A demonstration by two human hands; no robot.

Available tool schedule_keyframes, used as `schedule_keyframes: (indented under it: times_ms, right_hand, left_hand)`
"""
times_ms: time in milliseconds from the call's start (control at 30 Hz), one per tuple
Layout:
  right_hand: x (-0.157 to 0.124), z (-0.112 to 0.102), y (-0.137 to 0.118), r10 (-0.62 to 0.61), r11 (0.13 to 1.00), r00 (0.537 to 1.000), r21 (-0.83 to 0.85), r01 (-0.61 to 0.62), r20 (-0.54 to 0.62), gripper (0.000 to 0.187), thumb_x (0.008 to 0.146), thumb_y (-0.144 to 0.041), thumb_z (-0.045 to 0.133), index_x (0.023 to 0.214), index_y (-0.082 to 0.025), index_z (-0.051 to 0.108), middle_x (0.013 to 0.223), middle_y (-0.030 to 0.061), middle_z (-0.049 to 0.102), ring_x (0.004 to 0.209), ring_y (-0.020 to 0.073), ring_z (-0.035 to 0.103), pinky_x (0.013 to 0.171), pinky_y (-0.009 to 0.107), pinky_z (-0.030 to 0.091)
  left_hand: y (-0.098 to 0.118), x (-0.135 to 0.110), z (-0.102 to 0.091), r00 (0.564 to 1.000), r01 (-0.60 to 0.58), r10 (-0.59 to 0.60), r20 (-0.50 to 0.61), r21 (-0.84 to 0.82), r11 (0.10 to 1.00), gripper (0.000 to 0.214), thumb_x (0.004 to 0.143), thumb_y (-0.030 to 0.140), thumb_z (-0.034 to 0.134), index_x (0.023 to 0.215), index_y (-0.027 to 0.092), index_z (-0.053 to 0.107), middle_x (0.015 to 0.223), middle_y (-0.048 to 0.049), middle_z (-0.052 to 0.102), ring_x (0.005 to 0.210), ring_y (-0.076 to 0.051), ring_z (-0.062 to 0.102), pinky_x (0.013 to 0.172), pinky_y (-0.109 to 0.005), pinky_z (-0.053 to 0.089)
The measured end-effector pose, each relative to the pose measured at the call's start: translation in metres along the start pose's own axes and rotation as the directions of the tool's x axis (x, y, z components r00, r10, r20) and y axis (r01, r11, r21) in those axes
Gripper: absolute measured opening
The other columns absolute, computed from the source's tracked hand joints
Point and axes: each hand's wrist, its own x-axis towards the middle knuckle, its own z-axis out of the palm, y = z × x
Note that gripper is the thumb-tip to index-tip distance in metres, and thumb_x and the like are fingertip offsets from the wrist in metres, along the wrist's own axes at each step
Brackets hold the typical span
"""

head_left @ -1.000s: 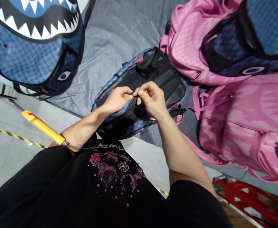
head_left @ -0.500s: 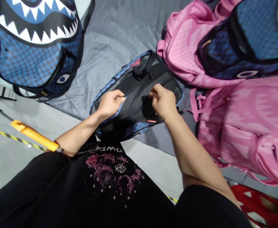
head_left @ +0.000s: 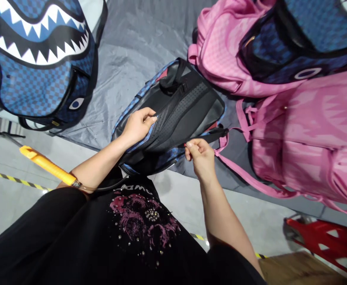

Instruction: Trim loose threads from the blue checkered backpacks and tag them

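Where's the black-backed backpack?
Head view, centre: the black-backed backpack lies on the grey cloth, left of the pink backpacks, with the left hand over it.

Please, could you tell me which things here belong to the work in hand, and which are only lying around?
In the work:
black-backed backpack
left hand, over its back panel
right hand, at its near edge

Apparently only lying around:
blue shark-mouth backpack
pink checked backpack
pink camouflage backpack
orange handle, in neither hand
red openwork object
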Motion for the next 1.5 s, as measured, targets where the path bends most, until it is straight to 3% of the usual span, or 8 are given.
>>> schedule_keyframes:
  times_ms: [333,433,533,733,1000,1167,1300,1500]
  right_hand:
    - [-0.126,-0.033,0.084,0.617,0.507,0.768,-0.659,-0.556,-0.172,0.050,0.070,-0.028,0.073,0.118,-0.016,0.064,0.112,0.0164,0.070,0.109,0.0316,0.065,0.095,0.051,0.047]
    - [-0.137,0.012,0.070,0.616,0.716,0.773,-0.515,-0.472,0.148,0.045,0.085,-0.036,0.057,0.124,-0.014,0.061,0.084,0.0093,0.074,0.084,0.0244,0.071,0.087,0.041,0.053]
    - [-0.125,0.093,0.034,0.229,0.973,0.821,-0.136,-0.185,0.523,0.038,0.087,-0.045,0.059,0.117,-0.022,0.064,0.104,0.0061,0.074,0.095,0.0215,0.068,0.090,0.037,0.052]
    - [-0.097,0.212,-0.018,0.010,0.998,0.734,0.034,-0.045,0.679,0.022,0.083,-0.041,0.067,0.084,-0.021,0.056,0.065,-0.0050,0.059,0.062,0.0129,0.055,0.060,0.025,0.043]
    - [-0.127,0.144,-0.026,-0.094,0.975,0.958,0.221,0.033,0.272,0.027,0.096,-0.043,0.049,0.099,-0.021,0.064,0.059,-0.0056,0.049,0.049,0.0103,0.044,0.049,0.024,0.037]
    - [-0.169,0.120,-0.003,-0.029,0.998,0.968,0.063,0.014,0.250,0.028,0.095,-0.045,0.050,0.095,-0.021,0.066,0.059,-0.0034,0.052,0.052,0.0124,0.048,0.054,0.026,0.041]
    - [-0.199,0.119,0.024,0.059,0.993,0.949,-0.120,-0.022,0.309,0.029,0.097,-0.044,0.049,0.093,-0.023,0.068,0.073,0.0017,0.064,0.067,0.0173,0.059,0.066,0.030,0.048]
    - [-0.190,0.115,0.027,0.083,0.994,0.874,-0.103,-0.038,0.479,0.050,0.090,-0.049,0.061,0.133,-0.025,0.056,0.123,0.0098,0.066,0.109,0.0254,0.063,0.094,0.041,0.050]
  left_hand:
    - [0.012,-0.016,-0.005,0.959,-0.281,0.282,0.012,-0.057,0.958,0.020,0.090,0.020,0.057,0.104,0.018,0.070,0.094,-0.0018,0.073,0.086,-0.014,0.066,0.080,-0.024,0.047]
    - [-0.004,-0.001,0.000,0.957,-0.286,0.288,0.018,-0.075,0.955,0.019,0.090,0.021,0.058,0.104,0.017,0.069,0.091,-0.0018,0.071,0.083,-0.014,0.064,0.078,-0.024,0.047]
    - [-0.029,0.027,0.006,0.979,-0.205,0.204,-0.020,-0.027,0.978,0.023,0.088,0.016,0.058,0.109,0.016,0.066,0.075,0.0018,0.064,0.070,-0.012,0.058,0.072,-0.023,0.046]
    - [-0.050,0.062,-0.004,0.997,-0.030,0.045,-0.055,0.254,0.967,0.039,0.087,0.012,0.057,0.125,0.013,0.062,0.098,-0.0085,0.068,0.096,-0.021,0.063,0.096,-0.035,0.045]
    - [-0.051,-0.047,-0.036,0.966,-0.226,0.235,0.112,-0.086,0.970,0.028,0.087,0.033,0.059,0.109,0.020,0.071,0.118,-0.0077,0.069,0.128,-0.026,0.052,0.118,-0.045,0.031]
    - [-0.052,-0.075,-0.082,0.975,0.080,0.017,0.223,-0.416,0.906,0.049,0.085,0.056,0.056,0.112,0.017,0.067,0.111,-0.0120,0.072,0.112,-0.030,0.065,0.101,-0.048,0.048]
    - [-0.025,-0.078,-0.112,0.845,0.509,-0.170,0.507,-0.666,0.545,0.063,0.085,0.069,0.051,0.128,0.023,0.060,0.120,-0.0131,0.070,0.111,-0.030,0.067,0.089,-0.044,0.054]
    - [0.027,-0.101,-0.087,0.848,0.516,-0.339,0.406,-0.776,0.363,0.063,0.095,0.069,0.031,0.076,0.020,0.064,0.040,0.0051,0.037,0.037,-0.009,0.040,0.042,-0.022,0.036]
